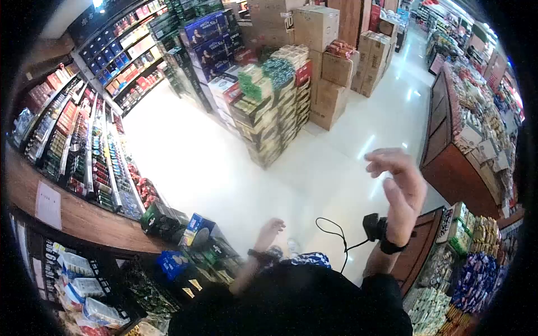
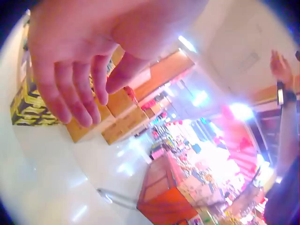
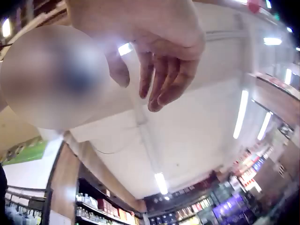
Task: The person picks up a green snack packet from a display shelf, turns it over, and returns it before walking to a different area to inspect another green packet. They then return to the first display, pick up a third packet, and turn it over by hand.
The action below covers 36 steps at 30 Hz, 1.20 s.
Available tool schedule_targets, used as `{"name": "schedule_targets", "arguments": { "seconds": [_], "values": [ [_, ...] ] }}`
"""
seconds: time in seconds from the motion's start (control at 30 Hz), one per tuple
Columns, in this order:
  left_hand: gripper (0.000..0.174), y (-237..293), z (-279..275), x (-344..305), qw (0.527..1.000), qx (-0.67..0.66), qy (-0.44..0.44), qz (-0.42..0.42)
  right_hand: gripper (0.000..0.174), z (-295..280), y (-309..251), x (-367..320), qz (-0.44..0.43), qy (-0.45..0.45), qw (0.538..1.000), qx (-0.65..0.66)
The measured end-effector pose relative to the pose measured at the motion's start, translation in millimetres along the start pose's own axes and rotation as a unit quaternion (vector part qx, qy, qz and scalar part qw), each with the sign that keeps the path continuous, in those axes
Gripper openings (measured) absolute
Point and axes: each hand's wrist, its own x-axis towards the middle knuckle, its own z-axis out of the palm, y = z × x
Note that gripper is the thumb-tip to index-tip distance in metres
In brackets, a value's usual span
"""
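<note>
My right hand (image 1: 404, 182) is raised in front of my body on the right, with fingers loosely bent and nothing in them. The right wrist view shows its fingers (image 3: 171, 79) hanging down against the ceiling. Lower and nearer my body is my left hand (image 1: 270, 234), also holding nothing. Its fingers (image 2: 63, 93) droop loosely in the left wrist view. Each wrist wears a dark band, and a black device (image 1: 372, 227) with a looping black cable (image 1: 346, 246) sits at the right wrist. Nearest to the hands is the shiny pale floor (image 1: 314, 185).
Stacked cartons (image 1: 328, 84) and piled packaged boxes (image 1: 269, 117) stand ahead. Shelves of bottles and boxes (image 1: 92, 151) line the left. A wooden counter (image 1: 457, 173) heaped with packaged goods is on the right. Close by are a bin of wrapped snacks (image 1: 476, 285) and a wooden ledge (image 1: 106, 224).
</note>
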Motion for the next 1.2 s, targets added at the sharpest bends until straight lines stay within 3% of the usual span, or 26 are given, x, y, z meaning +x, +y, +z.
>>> {"name": "schedule_targets", "arguments": {
  "seconds": [0.1,0.13,0.17,0.23,0.33,0.43,0.57,0.6,0.7,0.73,0.83,0.93,1.03,1.13,1.2],
  "values": [
    [0.023,12,-15,27,0.997,-0.059,0.044,-0.024,0.020,30,100,-8,0.266,0.036,0.963,0.040],
    [0.024,16,-18,36,0.998,-0.047,0.049,-0.012,0.019,38,131,-18,0.282,0.029,0.958,0.037],
    [0.025,17,-23,49,0.993,-0.063,0.062,-0.074,0.018,44,156,-26,0.295,0.025,0.954,0.034],
    [0.026,-2,-37,77,0.997,-0.072,0.031,-0.027,0.018,50,191,-32,0.341,-0.006,0.940,0.021],
    [0.025,-6,-49,126,0.993,0.113,-0.005,0.035,0.020,49,229,-16,0.377,-0.035,0.923,0.065],
    [0.024,15,-50,177,0.991,-0.127,-0.025,0.034,0.020,49,259,26,0.370,-0.017,0.928,0.032],
    [0.025,58,-58,271,0.987,-0.148,-0.057,0.037,0.019,54,309,91,0.354,0.004,0.935,0.027],
    [0.028,40,-63,302,0.970,-0.226,-0.075,0.051,0.019,58,316,111,0.351,0.009,0.936,0.026],
    [0.023,93,-74,380,0.983,-0.153,-0.075,0.065,0.019,66,345,161,0.349,0.012,0.937,0.033],
    [0.021,117,-79,395,0.994,-0.042,-0.064,0.075,0.019,69,358,177,0.350,0.009,0.936,0.035],
    [0.020,137,-91,455,0.983,-0.086,-0.047,0.154,0.019,82,396,214,0.356,-0.002,0.933,0.045],
    [0.018,162,-106,497,0.985,-0.134,-0.037,0.100,0.019,94,430,245,0.365,-0.022,0.929,0.050],
    [0.030,181,-125,517,0.997,-0.044,-0.024,0.057,0.019,109,465,277,0.372,-0.050,0.925,0.061],
    [0.032,188,-141,533,0.985,-0.114,-0.038,0.123,0.019,122,502,305,0.361,-0.064,0.927,0.075],
    [0.022,192,-151,563,0.989,-0.099,0.001,0.113,0.020,132,539,337,0.365,-0.071,0.926,0.068]
  ]
}}
